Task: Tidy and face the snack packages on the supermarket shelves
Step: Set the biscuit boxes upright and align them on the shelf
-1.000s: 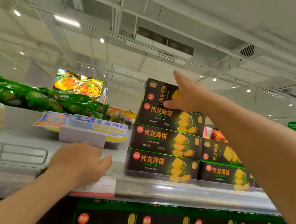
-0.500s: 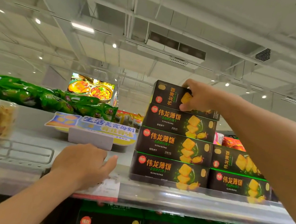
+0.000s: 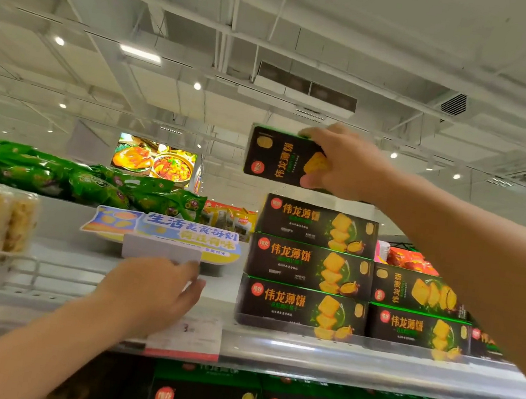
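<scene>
Fingers (image 3: 310, 135) of the right hand (image 3: 346, 163) are wrapped over the top edge of the black cracker box (image 3: 277, 157), thumb under it; half a second ago that box sat on the three-high stack (image 3: 309, 265), now I see it lifted clear and tilted. I read that as pulling it to re-face or move it. Right arm reaches up and forward; left hand (image 3: 156, 289) stays flat, fingers relaxed, on the shelf edge (image 3: 367, 363).

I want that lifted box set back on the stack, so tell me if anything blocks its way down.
Nothing visible does. The right hand holds the box in the air above the three-box stack, whose top is bare. The left hand rests on the shelf, off to the side.
</scene>
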Available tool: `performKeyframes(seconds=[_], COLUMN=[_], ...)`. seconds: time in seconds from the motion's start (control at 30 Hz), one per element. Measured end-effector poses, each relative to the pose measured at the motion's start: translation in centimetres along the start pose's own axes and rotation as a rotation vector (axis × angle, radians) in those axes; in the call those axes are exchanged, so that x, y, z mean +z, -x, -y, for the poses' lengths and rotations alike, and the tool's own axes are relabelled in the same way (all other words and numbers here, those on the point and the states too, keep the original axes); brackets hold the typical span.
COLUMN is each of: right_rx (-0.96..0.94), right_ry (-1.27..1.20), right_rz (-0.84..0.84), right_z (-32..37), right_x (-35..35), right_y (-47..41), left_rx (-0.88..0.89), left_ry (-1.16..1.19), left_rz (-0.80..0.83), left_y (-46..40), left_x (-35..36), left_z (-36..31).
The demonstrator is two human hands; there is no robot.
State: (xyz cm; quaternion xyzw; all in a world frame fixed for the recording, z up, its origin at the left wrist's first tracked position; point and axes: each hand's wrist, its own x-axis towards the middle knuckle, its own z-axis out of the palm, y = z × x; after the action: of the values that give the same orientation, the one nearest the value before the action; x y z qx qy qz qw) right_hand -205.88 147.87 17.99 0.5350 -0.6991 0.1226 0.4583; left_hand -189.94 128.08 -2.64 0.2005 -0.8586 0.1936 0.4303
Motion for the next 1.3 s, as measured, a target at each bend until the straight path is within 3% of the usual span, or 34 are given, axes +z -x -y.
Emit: performKeyframes(seconds=[0.13,0.23,0.37,0.53,0.67,0.97,1.3], right_rx=[-0.109,-0.187,-0.244,-0.267,-0.253,-0.101,-0.121], right_ry=[-0.047,-0.112,-0.158,-0.143,-0.112,-0.231,-0.243], right_rz=[-0.108,-0.109,-0.028,0.116,0.216,0.51,0.583], right_z=[5.9,10.7,16.0,20.1,21.5,19.2,17.6], right_x=[-0.4,0.6,3.5,8.8,12.7,14.2,12.8], right_y=[0.2,0.1,-0.7,-0.8,0.3,2.5,2.9], left_rx=[0.069,-0.026,0.061,0.154,0.169,0.169,0.111], left_ry=[-0.008,-0.045,0.011,0.164,0.133,0.077,0.002], left_rz=[-0.178,-0.152,-0.256,-0.589,-0.656,-0.564,-0.095], left_y=[2.2,4.7,7.6,9.7,9.7,9.4,4.7], left_x=[-2.5,-2.8,-1.8,0.7,1.3,0.9,-2.7], left_z=[4.7,6.9,7.8,9.4,9.7,9.6,4.4])
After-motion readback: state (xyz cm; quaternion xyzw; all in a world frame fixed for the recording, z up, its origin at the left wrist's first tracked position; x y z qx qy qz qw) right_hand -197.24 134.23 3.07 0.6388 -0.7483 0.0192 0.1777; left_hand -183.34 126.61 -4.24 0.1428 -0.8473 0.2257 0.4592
